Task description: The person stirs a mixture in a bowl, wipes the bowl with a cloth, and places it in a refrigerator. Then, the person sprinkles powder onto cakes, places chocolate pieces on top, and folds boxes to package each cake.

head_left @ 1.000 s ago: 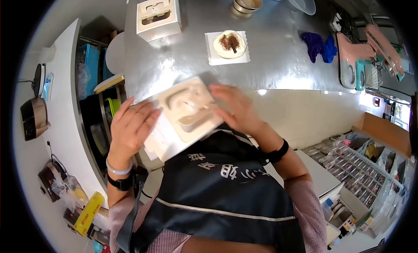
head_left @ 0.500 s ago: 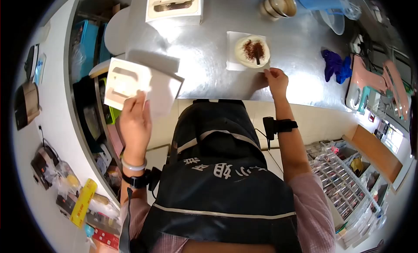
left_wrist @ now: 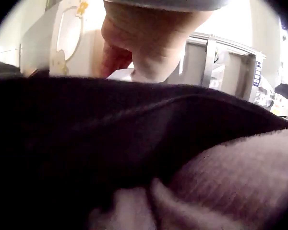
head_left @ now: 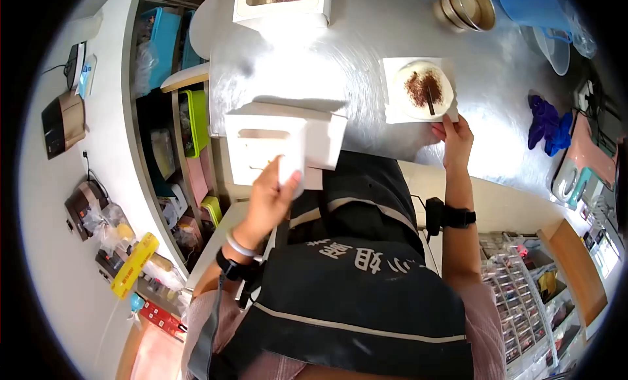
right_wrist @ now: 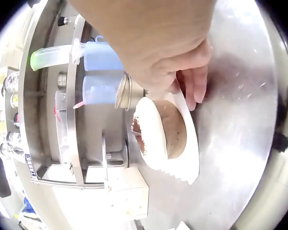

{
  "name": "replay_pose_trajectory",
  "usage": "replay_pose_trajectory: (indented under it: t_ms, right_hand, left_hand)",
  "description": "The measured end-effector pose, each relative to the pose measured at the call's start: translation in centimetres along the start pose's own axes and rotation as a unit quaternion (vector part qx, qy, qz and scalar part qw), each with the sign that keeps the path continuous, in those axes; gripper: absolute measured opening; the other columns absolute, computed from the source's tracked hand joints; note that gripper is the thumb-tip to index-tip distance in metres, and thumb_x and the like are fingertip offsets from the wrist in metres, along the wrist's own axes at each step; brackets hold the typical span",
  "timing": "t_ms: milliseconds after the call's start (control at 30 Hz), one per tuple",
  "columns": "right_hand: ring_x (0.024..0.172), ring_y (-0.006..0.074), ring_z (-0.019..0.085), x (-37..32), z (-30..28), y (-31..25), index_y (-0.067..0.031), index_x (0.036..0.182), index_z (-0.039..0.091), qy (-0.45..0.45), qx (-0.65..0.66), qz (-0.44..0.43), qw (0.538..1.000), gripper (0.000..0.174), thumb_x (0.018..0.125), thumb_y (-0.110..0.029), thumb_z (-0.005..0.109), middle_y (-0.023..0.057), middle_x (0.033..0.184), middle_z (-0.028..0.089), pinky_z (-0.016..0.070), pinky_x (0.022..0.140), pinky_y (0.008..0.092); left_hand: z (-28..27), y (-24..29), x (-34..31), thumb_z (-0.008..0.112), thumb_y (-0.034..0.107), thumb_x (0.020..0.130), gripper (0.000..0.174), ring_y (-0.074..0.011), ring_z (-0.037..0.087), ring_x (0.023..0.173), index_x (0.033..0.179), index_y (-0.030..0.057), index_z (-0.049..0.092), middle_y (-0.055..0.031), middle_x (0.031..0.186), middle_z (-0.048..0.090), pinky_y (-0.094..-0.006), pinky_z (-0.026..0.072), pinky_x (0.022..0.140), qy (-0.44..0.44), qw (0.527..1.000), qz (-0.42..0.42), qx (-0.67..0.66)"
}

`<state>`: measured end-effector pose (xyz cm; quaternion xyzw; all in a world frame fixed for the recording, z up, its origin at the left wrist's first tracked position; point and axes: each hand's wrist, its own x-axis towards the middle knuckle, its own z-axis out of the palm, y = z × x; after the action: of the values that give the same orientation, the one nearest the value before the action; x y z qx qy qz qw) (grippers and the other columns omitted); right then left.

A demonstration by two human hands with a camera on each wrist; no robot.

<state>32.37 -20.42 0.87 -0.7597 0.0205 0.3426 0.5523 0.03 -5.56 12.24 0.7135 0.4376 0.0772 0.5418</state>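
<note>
In the head view a round cake (head_left: 418, 85) with cream and brown powder on top lies on a white scalloped-edge paper (head_left: 395, 115) near the steel table's front. My right hand (head_left: 460, 141) pinches the paper's near right edge. The right wrist view shows the cake's brown side (right_wrist: 174, 132) above the paper, with thumb and fingertips right at its rim. My left hand (head_left: 267, 193) grips a white cardboard box (head_left: 325, 139) with a cut-out window, tilted at the table's front edge. In the left wrist view dark cloth hides most of that hand.
Another white window box (head_left: 281, 17) stands at the back left of the table (head_left: 366, 26). Metal ring moulds (head_left: 468, 10) and a blue jug (head_left: 536, 7) are at the back right. Purple and blue gloves (head_left: 546, 125) lie near a pink mixer (head_left: 585, 154).
A second ago both hands were at the box. The right hand has since left it and gone to the cake's paper. The left hand keeps the box, now held lower by the table edge.
</note>
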Motion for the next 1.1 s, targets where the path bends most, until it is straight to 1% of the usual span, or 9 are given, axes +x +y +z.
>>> replay_pose_trajectory:
  t_ms: [67, 300, 367, 400, 567, 700, 800, 1033, 1100]
  right_hand:
    - [0.073, 0.019, 0.065, 0.3, -0.4, 0.6, 0.0122, 0.113, 0.05, -0.002, -0.008, -0.002, 1.0, 0.032, 0.089, -0.007, 0.057, 0.0135, 0.086, 0.06, 0.0545, 0.066, 0.0257]
    - [0.075, 0.0198, 0.066, -0.5, 0.0, 0.1, 0.0134, 0.113, 0.049, 0.009, -0.018, 0.023, 1.0, 0.033, 0.089, -0.008, 0.058, 0.0148, 0.087, 0.061, 0.0549, 0.067, 0.0257]
    - [0.077, 0.0207, 0.066, -1.2, 0.3, 0.0, 0.0132, 0.113, 0.048, 0.016, -0.003, 0.04, 0.999, 0.034, 0.089, -0.008, 0.058, 0.0152, 0.088, 0.062, 0.0551, 0.067, 0.026]
    - [0.078, 0.0215, 0.066, -2.1, 0.6, -0.3, 0.0131, 0.113, 0.047, 0.011, 0.005, 0.052, 0.999, 0.035, 0.089, -0.009, 0.058, 0.0152, 0.088, 0.062, 0.0554, 0.07, 0.0268]
    - [0.085, 0.0254, 0.065, -2.0, 0.8, 0.2, 0.0106, 0.121, 0.037, -0.001, 0.076, 0.009, 0.997, 0.04, 0.09, -0.009, 0.054, 0.0198, 0.105, 0.058, 0.0557, 0.073, 0.0304]
    - [0.087, 0.0275, 0.065, -1.3, 1.4, 0.1, 0.0072, 0.124, 0.035, -0.023, 0.037, -0.037, 0.998, 0.04, 0.09, -0.005, 0.052, 0.0195, 0.105, 0.058, 0.056, 0.075, 0.036]
    - [0.088, 0.0275, 0.064, -0.6, 1.5, -0.1, 0.0066, 0.124, 0.037, -0.037, 0.041, -0.022, 0.998, 0.04, 0.089, -0.004, 0.053, 0.0189, 0.105, 0.059, 0.0558, 0.075, 0.0361]
    - [0.088, 0.0208, 0.063, 1.3, -0.1, 0.0, 0.0083, 0.121, 0.04, -0.079, 0.081, -0.012, 0.994, 0.038, 0.089, -0.004, 0.054, 0.0158, 0.103, 0.061, 0.0561, 0.073, 0.0316]
    - [0.087, 0.0205, 0.064, 1.7, -0.5, -0.1, 0.0087, 0.122, 0.04, -0.106, 0.076, -0.013, 0.991, 0.038, 0.089, -0.004, 0.054, 0.0158, 0.103, 0.062, 0.0552, 0.074, 0.0308]
  left_hand:
    - [0.4, -0.4, -0.6, 0.055, 0.008, 0.088, 0.01, -0.0225, 0.052, 0.069, 0.092, -0.0016, 0.056, -0.0131, 0.085, 0.053, -0.0296, 0.0433, 0.063, -0.014, 0.997, 0.074, 0.024]
    - [0.9, -1.6, -0.7, 0.054, 0.007, 0.089, 0.009, -0.0211, 0.052, 0.071, 0.09, -0.0026, 0.056, -0.0114, 0.085, 0.053, -0.0289, 0.0432, 0.064, -0.019, 0.998, 0.044, -0.03]
    - [1.0, -2.0, -0.9, 0.054, 0.01, 0.091, 0.012, -0.0143, 0.053, 0.076, 0.093, -0.0016, 0.057, -0.0076, 0.087, 0.057, -0.0256, 0.0434, 0.069, 0.027, 0.998, -0.017, -0.056]
    - [0.8, -0.8, -0.3, 0.055, 0.015, 0.093, 0.017, -0.0097, 0.052, 0.082, 0.098, 0.0, 0.059, -0.0042, 0.092, 0.06, -0.0241, 0.0434, 0.074, 0.043, 0.976, -0.132, -0.168]
    - [0.6, 0.7, 3.1, 0.056, 0.012, 0.091, 0.026, -0.0101, 0.056, 0.092, 0.113, -0.002, 0.056, -0.0045, 0.105, 0.061, -0.0248, 0.0446, 0.081, 0.218, 0.884, -0.14, -0.389]
    - [-0.5, 0.5, 4.5, 0.055, 0.011, 0.091, 0.027, -0.0157, 0.057, 0.103, 0.117, 0.0036, 0.055, -0.0056, 0.113, 0.06, -0.0291, 0.0434, 0.09, 0.2, 0.872, -0.146, -0.422]
    - [-0.6, 0.9, 5.2, 0.055, 0.01, 0.091, 0.025, -0.0162, 0.058, 0.101, 0.115, 0.0043, 0.057, -0.0059, 0.111, 0.061, -0.029, 0.0448, 0.088, 0.194, 0.874, -0.143, -0.421]
    - [1.2, 1.8, 6.2, 0.058, 0.011, 0.089, 0.025, -0.0087, 0.061, 0.081, 0.113, 0.0036, 0.057, -0.0023, 0.099, 0.063, -0.0197, 0.0491, 0.061, 0.107, 0.922, -0.155, -0.338]
    - [1.8, 2.8, 6.6, 0.058, 0.011, 0.089, 0.024, -0.008, 0.06, 0.081, 0.112, 0.0028, 0.057, -0.002, 0.097, 0.063, -0.0198, 0.0482, 0.063, 0.093, 0.926, -0.154, -0.332]
